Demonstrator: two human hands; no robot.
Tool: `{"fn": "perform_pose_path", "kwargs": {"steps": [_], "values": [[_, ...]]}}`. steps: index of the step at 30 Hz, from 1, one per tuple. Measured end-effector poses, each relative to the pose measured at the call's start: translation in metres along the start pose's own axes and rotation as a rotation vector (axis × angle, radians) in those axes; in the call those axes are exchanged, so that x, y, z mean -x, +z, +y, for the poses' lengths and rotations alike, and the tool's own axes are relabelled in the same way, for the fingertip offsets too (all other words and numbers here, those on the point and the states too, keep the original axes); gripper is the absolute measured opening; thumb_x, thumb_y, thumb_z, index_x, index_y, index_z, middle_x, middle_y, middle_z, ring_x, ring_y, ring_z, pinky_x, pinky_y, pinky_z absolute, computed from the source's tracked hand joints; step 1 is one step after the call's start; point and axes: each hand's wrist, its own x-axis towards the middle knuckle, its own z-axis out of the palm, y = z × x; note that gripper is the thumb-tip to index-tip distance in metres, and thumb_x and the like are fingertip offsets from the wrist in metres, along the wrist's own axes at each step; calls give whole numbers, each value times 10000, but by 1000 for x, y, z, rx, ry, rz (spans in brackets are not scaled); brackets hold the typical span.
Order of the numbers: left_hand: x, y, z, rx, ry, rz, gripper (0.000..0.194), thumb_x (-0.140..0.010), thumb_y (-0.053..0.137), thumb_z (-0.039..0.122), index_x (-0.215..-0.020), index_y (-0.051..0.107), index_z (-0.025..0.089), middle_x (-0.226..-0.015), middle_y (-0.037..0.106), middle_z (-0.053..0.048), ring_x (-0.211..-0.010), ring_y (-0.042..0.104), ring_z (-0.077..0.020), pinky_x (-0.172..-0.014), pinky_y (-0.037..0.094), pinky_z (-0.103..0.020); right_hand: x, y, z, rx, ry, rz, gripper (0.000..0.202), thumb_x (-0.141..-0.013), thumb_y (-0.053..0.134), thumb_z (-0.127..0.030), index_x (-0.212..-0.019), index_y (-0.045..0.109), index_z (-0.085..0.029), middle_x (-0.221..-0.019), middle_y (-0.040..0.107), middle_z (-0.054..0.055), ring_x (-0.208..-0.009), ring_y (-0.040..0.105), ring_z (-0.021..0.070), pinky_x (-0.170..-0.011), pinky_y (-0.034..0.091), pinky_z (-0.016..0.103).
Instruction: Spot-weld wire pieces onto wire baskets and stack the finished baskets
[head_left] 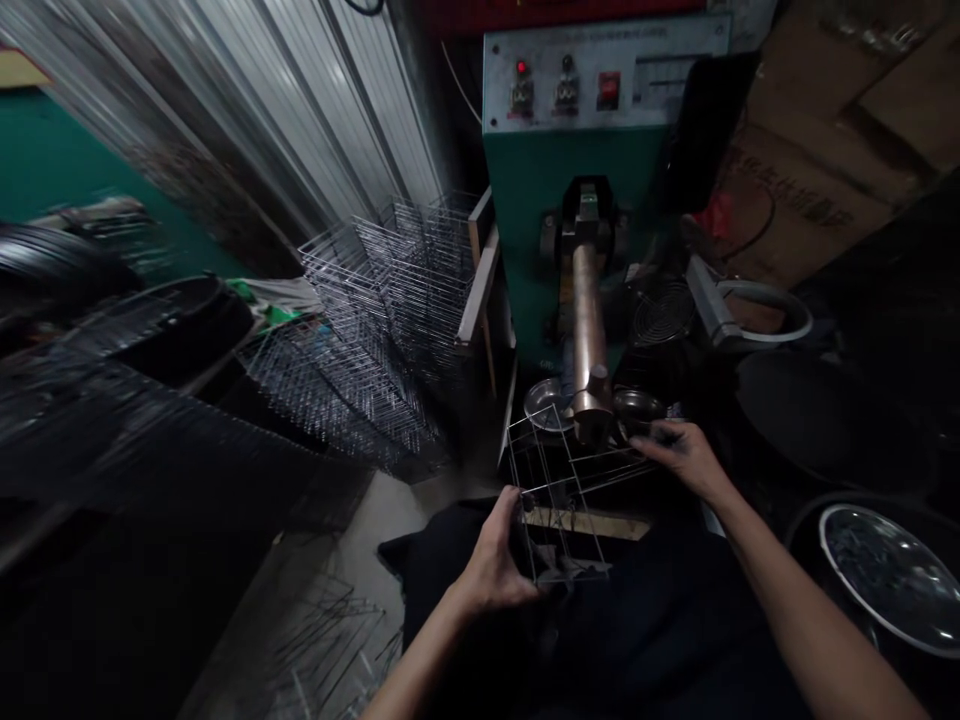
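Observation:
A small wire rack [564, 488] of thin metal rods is tilted below the tip of the copper-coloured machine arm [589, 330]. My left hand [495, 560] grips its left side, the thumb up along the edge and the fingers partly hidden. Close to the arm's tip, on the right, my right hand [679, 455] is closed in a pinch. Rods of the rack run up to these fingertips, but what they hold is too dark to make out. Behind the rack, a shiny metal bowl [546, 405] sits left of the arm, and another metal dish [637, 404] is to its right.
The green machine [517, 230] has a control panel [600, 75] with a lit red lamp. Stacked wire racks [390, 290] stand at left. Loose wire pieces [330, 630] lie on the floor. A round, clear-centred lid-like thing [892, 575] is at lower right, with cardboard boxes [795, 190] behind.

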Motion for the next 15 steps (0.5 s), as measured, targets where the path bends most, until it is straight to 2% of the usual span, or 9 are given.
{"fn": "perform_pose_path", "kwargs": {"steps": [8,15], "values": [[-4,5,-17,-42,42,48,1147,-512,882,331,-1502,327,174,-1442,539,-181,-1315,585,-401,-1139,493,-560,-12,-3,0,15,-25,-11,625,-758,749,-733,-571,479,-201,-595,394,-30,-598,368,133,-577,266,293],[-12,9,-24,-22,98,42,1160,-478,907,298,-1499,366,194,-1432,530,-179,-1305,581,-409,-1108,515,-561,-18,-8,3,40,-16,12,664,-713,744,-795,-565,481,-203,-575,392,-26,-569,374,131,-543,266,287]]}}
